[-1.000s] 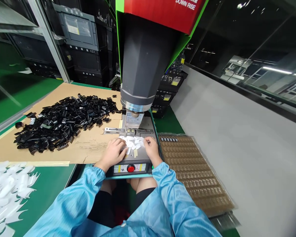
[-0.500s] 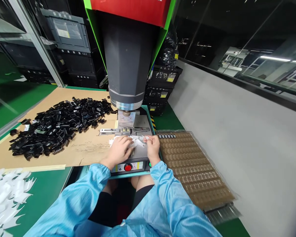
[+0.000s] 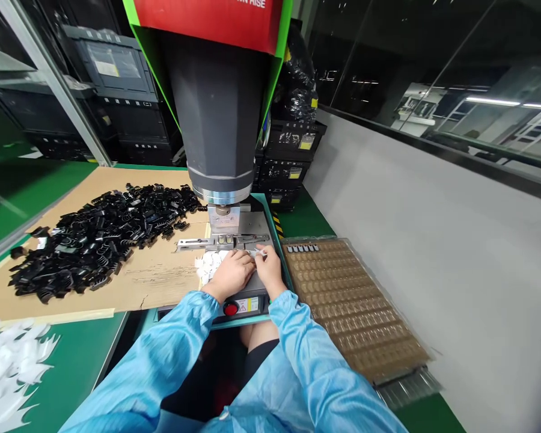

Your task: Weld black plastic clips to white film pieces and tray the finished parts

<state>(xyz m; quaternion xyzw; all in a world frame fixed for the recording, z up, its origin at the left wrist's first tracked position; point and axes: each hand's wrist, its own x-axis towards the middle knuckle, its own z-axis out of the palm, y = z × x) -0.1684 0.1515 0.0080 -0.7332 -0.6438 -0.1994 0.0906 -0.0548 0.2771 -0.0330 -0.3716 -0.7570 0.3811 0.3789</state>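
My right hand point(image 3: 268, 264) pinches a small white piece point(image 3: 260, 253) at the front of the machine's metal fixture point(image 3: 225, 240). Right beside it, my left hand point(image 3: 235, 273) rests palm down over the machine base point(image 3: 247, 287), its fingers together near the same piece; what lies beneath them is hidden. Several white pieces point(image 3: 206, 264) lie just left of my left hand. The machine's dark head point(image 3: 216, 114) hangs above the fixture. A red button point(image 3: 231, 308) shows on the front panel below my left hand.
Black parts point(image 3: 103, 234) are heaped on the cardboard point(image 3: 162, 278) at the left. More white pieces point(image 3: 9, 367) lie at the lower left. A brown tray point(image 3: 351, 300) on the right holds several small parts in its top row. Black crates point(image 3: 282, 171) stand behind.
My left hand has moved right, closer to my right hand, uncovering white pieces on its left. My right hand has shifted slightly left. The whole view has shifted a little.
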